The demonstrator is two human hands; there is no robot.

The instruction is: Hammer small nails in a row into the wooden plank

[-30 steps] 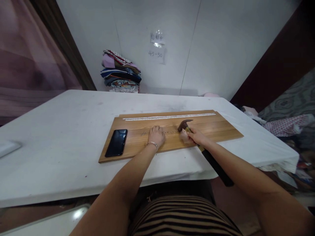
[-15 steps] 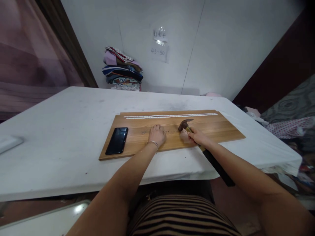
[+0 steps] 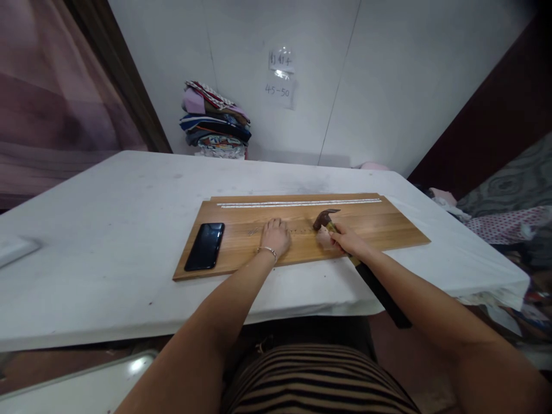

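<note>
A wooden board (image 3: pixel 362 224) lies on the white-covered table in front of me. My right hand (image 3: pixel 345 238) grips a claw hammer (image 3: pixel 371 282) high on its handle, close to the head, which is low over the board. The black grip end points back toward me. My left hand (image 3: pixel 276 237) rests on the board left of the hammer, its fingers bent down and drawn together; anything between them is hidden. Several small dark nails (image 3: pixel 304 231) form a row between the hands. Loose thin nails (image 3: pixel 252 232) lie left of my left hand.
A black phone (image 3: pixel 205 246) lies on the board's left end. Two white marked strips (image 3: pixel 297 203) run along its far side. Folded clothes (image 3: pixel 215 123) are stacked against the wall. The tablecloth (image 3: pixel 107 230) spreads around the board, and a white object (image 3: pixel 17 250) sits at far left.
</note>
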